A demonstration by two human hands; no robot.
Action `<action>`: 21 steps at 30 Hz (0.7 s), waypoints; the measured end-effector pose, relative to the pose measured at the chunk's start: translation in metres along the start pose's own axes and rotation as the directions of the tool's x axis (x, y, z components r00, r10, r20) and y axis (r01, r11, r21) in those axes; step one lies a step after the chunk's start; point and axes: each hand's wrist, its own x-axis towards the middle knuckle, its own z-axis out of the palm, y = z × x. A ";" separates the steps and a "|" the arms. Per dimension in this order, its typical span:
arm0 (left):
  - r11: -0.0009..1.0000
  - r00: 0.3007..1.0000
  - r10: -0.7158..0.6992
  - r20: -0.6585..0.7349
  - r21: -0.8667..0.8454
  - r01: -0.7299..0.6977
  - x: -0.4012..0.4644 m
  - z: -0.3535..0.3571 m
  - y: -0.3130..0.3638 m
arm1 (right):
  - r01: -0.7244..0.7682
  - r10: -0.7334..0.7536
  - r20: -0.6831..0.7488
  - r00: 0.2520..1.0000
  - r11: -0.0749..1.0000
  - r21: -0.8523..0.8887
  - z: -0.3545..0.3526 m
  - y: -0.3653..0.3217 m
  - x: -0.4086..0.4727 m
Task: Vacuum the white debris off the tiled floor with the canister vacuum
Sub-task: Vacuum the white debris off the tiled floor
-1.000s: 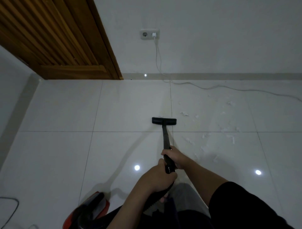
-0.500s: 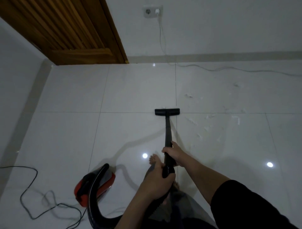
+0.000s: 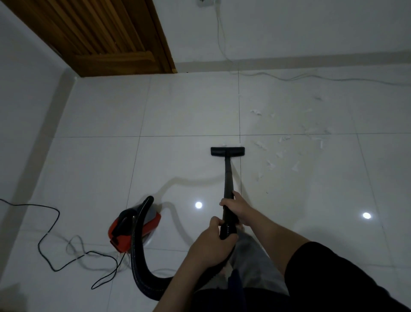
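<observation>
The wall socket [image 3: 208, 1] is cut off by the top edge of the view, so only its lower rim shows above the white cord [image 3: 222, 44] that drops down the wall and trails off to the right along the skirting. The lower end of the black hose [image 3: 142, 262] disappears behind the left forearm, and the person's legs (in grey trousers, it seems) are mostly hidden under the arms and a dark sleeve [image 3: 347, 280]. The white debris [image 3: 280, 153] is faint against the pale, glossy tiled floor [image 3: 100, 167]; it lies scattered to the right of the floor nozzle [image 3: 227, 151], thinning out farther away where single bits are hard to tell from reflections.

The left hand [image 3: 210, 245] has its grip closed round the ribbed end of the wand [image 3: 228, 178], fingers curled over it. The right hand [image 3: 234, 207] grips the wand a little higher up, fingers wrapped round it. The nozzle sits flat on the floor just left of a tile joint, with a small white fleck touching its far edge.

The red and black canister vacuum [image 3: 133, 227] rests on the floor to the left of the hands, its black power cable [image 3: 49, 240] looping loosely across the tiles toward the left edge. A wooden door [image 3: 106, 37] fills the upper left corner. Two bright lamp reflections shine on the tiles.
</observation>
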 end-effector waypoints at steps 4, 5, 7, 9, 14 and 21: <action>1.000 1.000 0.020 0.007 0.013 -0.020 -0.029 0.015 -0.035 | -0.010 0.009 0.013 1.000 0.999 0.039 0.017 0.039 -0.020; 1.000 1.000 0.024 0.013 0.018 -0.025 -0.037 0.019 -0.044 | -0.010 0.010 0.013 1.000 0.999 0.041 0.021 0.049 -0.028; 0.999 0.999 0.031 0.025 0.023 -0.032 -0.052 0.028 -0.062 | 0.000 0.000 0.008 1.000 0.999 0.038 0.030 0.070 -0.040; 0.999 0.999 0.039 0.032 0.031 -0.040 -0.067 0.036 -0.080 | 0.005 -0.005 0.002 1.000 0.999 0.041 0.037 0.093 -0.049; 0.999 0.998 0.036 0.041 0.037 -0.038 -0.097 0.054 -0.115 | 0.000 -0.001 0.013 1.000 0.997 0.075 0.054 0.137 -0.074; 0.990 0.998 0.070 0.009 0.119 -0.071 -0.128 0.083 -0.140 | -0.035 0.033 0.034 0.999 0.998 0.053 0.060 0.178 -0.104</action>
